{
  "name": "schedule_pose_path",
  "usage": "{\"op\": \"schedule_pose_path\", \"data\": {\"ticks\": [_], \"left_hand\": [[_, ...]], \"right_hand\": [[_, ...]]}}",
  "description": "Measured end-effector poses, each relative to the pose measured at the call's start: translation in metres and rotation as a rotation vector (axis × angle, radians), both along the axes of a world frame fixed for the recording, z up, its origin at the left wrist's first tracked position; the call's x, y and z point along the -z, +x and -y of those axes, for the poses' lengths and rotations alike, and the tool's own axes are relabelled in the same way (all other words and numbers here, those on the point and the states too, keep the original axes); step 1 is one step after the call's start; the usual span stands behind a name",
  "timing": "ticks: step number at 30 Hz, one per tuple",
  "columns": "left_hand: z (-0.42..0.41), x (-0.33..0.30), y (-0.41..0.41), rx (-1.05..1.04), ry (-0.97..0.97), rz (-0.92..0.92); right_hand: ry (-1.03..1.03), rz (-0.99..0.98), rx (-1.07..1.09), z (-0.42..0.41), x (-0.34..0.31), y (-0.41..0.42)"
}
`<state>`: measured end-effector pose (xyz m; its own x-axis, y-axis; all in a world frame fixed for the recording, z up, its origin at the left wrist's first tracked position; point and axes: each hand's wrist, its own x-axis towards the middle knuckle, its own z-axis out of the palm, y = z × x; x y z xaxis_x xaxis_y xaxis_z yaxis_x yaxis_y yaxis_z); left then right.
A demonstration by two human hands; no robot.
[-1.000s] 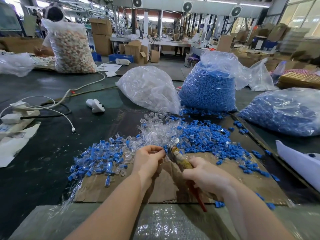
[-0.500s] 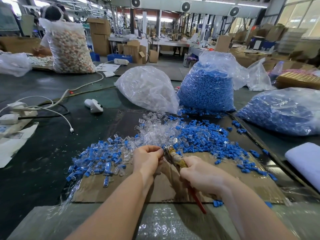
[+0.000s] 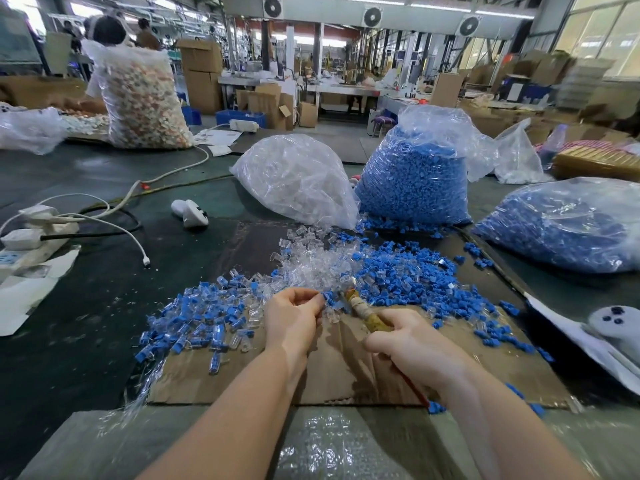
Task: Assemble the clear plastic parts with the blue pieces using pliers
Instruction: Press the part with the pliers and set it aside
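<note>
Here, left hand point(image 3: 292, 318) curled, pinching a small clear part point(image 3: 329, 315) at the fingertips. Right hand point(image 3: 412, 344) clamped round pliers point(image 3: 363, 311), tip just beside that part. Both above cardboard point(image 3: 346, 368) on table point(image 3: 86, 306), loose blue pieces point(image 3: 408, 275) heaped beyond.

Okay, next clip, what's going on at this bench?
A person is putting small plastic parts together on a cardboard sheet. The right hand grips pliers, their nose pointing toward the left hand, which pinches a small part at its fingertips; the part is too small to identify. Loose clear parts and blue pieces are heaped just beyond the hands, and a pile of joined pieces lies to the left. Bags of clear and blue stock stand behind.
</note>
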<state>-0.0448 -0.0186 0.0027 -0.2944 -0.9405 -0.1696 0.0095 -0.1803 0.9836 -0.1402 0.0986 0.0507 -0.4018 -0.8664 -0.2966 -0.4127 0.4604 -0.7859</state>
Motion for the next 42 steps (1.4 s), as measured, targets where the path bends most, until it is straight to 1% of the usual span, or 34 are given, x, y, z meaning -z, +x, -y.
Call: {"op": "schedule_pose_path", "data": {"ticks": [2,3,4,6,8,10,14,16,18,21,23,26,30,33,35,38,42], "left_hand": [[0.006,0.0,0.011,-0.035,-0.217,0.168],[0.01,0.0,0.018,-0.058,-0.355,0.274],[0.015,0.001,0.026,-0.083,-0.477,0.381],[0.028,0.002,0.044,-0.163,-0.634,0.592],[0.042,0.006,0.06,-0.241,-0.708,0.781],[0.052,0.009,0.073,-0.257,-0.722,0.91],[0.058,0.014,0.077,-0.253,-0.703,1.014],[0.054,0.014,0.07,-0.241,-0.739,0.99],[0.044,0.015,0.058,-0.179,-0.799,0.875],[0.024,0.019,0.034,0.01,-0.85,0.68],[0.012,0.025,0.02,0.124,-0.882,0.632],[-0.001,0.036,0.006,0.202,-0.906,0.615],[-0.004,0.046,0.0,0.235,-0.908,0.656],[-0.002,0.046,0.001,0.223,-0.897,0.628],[-0.002,0.044,0.002,0.209,-0.892,0.61],[-0.004,0.042,0.005,0.198,-0.901,0.579],[-0.005,0.04,0.008,0.203,-0.889,0.545]], "right_hand": [[-0.03,-0.088,0.069,-0.001,0.007,-0.009],[-0.043,-0.184,0.104,-0.001,0.012,-0.016],[-0.032,-0.318,0.135,-0.001,0.016,-0.023],[0.058,-0.585,0.193,-0.005,0.024,-0.037],[0.14,-0.73,0.245,-0.009,0.03,-0.048],[0.187,-0.809,0.276,-0.013,0.035,-0.056],[0.244,-0.921,0.291,-0.018,0.046,-0.066],[0.248,-0.98,0.291,-0.02,0.049,-0.068],[0.243,-1.012,0.295,-0.022,0.052,-0.068],[0.248,-1.066,0.286,-0.022,0.056,-0.065],[0.257,-1.064,0.289,-0.022,0.057,-0.063],[0.267,-1.007,0.298,-0.021,0.058,-0.064],[0.256,-0.954,0.32,-0.015,0.053,-0.057],[0.066,-0.984,0.301,-0.003,0.05,-0.046],[-0.047,-0.954,0.204,0.009,0.051,-0.036],[-0.107,-0.924,0.118,0.03,0.056,-0.024],[-0.102,-0.961,0.137,0.052,0.063,-0.015]]}}
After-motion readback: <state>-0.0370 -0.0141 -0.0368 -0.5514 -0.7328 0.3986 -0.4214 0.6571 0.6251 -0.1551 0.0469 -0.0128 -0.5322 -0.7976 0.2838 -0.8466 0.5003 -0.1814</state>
